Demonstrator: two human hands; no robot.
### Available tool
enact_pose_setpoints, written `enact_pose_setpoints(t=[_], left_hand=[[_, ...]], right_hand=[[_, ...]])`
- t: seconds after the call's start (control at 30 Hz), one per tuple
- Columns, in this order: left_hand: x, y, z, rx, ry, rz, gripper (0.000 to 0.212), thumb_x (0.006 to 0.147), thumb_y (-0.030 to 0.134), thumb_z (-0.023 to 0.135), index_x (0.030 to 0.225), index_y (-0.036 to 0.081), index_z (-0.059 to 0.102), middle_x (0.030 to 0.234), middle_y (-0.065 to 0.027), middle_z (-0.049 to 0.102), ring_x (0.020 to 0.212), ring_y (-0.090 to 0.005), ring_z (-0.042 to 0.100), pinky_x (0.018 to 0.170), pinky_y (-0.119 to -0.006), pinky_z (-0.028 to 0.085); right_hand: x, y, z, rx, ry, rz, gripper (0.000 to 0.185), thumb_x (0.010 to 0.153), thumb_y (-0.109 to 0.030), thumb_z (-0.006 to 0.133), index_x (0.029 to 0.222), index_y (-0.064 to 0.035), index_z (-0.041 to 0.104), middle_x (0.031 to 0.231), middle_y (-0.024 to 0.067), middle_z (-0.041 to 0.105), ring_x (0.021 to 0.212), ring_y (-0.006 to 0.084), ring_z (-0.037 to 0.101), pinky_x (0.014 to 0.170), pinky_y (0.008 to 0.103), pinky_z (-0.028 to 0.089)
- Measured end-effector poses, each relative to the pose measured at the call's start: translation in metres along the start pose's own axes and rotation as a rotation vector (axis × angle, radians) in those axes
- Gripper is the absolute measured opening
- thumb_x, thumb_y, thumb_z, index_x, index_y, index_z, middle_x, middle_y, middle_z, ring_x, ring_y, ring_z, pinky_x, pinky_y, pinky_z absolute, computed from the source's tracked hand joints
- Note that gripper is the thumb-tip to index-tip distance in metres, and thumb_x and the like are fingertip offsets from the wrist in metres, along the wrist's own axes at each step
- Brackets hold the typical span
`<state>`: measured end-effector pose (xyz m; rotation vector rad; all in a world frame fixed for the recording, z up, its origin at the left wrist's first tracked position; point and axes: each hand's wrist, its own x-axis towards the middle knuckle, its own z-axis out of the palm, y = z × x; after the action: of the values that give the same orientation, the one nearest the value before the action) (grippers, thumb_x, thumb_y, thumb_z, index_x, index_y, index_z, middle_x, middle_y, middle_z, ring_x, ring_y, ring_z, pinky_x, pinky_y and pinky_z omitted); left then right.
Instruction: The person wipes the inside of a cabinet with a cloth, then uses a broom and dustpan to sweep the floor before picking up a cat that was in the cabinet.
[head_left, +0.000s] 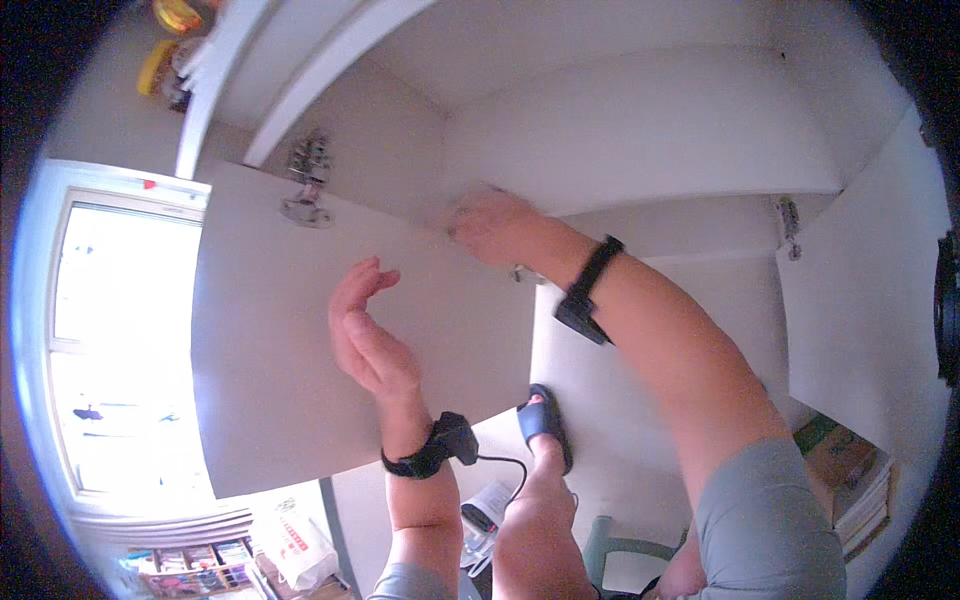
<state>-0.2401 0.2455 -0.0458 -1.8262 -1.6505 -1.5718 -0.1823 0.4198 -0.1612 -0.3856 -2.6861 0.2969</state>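
Observation:
Two arms with black wrist straps reach over a white cabinet door (450, 337) that stands swung out on a metal hinge (306, 202). My left hand (371, 330) is raised in front of the door's face with its fingers curved and apart, and nothing shows in it. Farther right, my right hand (491, 225) is at the door's inner edge, in front of the white cabinet interior (637, 135). Motion blurs its fingers, so whether it holds something cannot be told. Just below that hand is a small metal fitting (519, 274).
Another white door (862, 285) with a hinge stands at right. A bright window (124, 337) is at left. Below are a white plastic bag (292, 544), an organizer with small items (199, 562), a green chair (600, 547) and my slippered foot (544, 427). A cable hangs from the left wrist.

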Motion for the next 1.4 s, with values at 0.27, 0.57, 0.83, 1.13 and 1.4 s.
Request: enact_pose_setpoints(t=[0.27,0.57,0.83,1.13,1.4], left_hand=[[0.023,0.067,-0.029,0.339,-0.013,-0.15,0.029,0.096,0.018,0.043,0.11,-0.004,0.056,0.105,-0.0165,0.06,0.081,-0.0185,0.062,0.075,-0.03,0.048],[-0.013,0.076,-0.018,0.444,-0.007,-0.448,0.026,0.087,0.015,0.058,0.106,-0.002,0.058,0.099,-0.0143,0.06,0.076,-0.0201,0.062,0.06,-0.028,0.049],[-0.033,0.067,-0.018,0.478,-0.056,-0.557,0.025,0.086,0.013,0.059,0.105,-0.002,0.058,0.104,-0.0153,0.058,0.078,-0.0226,0.062,0.063,-0.03,0.052],[-0.039,0.067,0.008,0.489,-0.082,-0.415,0.025,0.085,0.013,0.059,0.106,-0.001,0.058,0.105,-0.0144,0.058,0.083,-0.023,0.061,0.065,-0.029,0.051],[-0.042,0.068,-0.007,0.541,0.098,-0.557,0.026,0.086,0.015,0.058,0.107,-0.001,0.056,0.105,-0.0137,0.059,0.082,-0.0214,0.061,0.064,-0.031,0.05]], right_hand=[[-0.069,-0.029,-0.014,0.91,0.105,0.46,0.037,0.087,-0.017,0.04,0.121,-0.0115,0.055,0.097,0.0116,0.064,0.08,0.0236,0.061,0.073,0.0336,0.049],[0.044,-0.082,-0.008,1.257,0.761,0.488,0.044,0.09,-0.027,0.039,0.13,-0.0089,0.046,0.102,0.0192,0.062,0.085,0.032,0.061,0.075,0.0398,0.047],[0.007,-0.104,0.042,1.021,0.608,0.555,0.043,0.087,-0.015,0.04,0.127,0.0006,0.043,0.131,0.0222,0.042,0.119,0.0392,0.041,0.098,0.0402,0.035],[0.037,-0.118,-0.015,0.825,0.606,0.278,0.037,0.085,-0.012,0.045,0.119,0.002,0.047,0.128,0.0221,0.043,0.115,0.038,0.043,0.094,0.0427,0.039],[0.002,-0.077,0.026,1.262,0.366,0.636,0.032,0.092,-0.024,0.042,0.112,-0.0012,0.052,0.104,0.0213,0.058,0.093,0.0344,0.056,0.081,0.0423,0.044]])
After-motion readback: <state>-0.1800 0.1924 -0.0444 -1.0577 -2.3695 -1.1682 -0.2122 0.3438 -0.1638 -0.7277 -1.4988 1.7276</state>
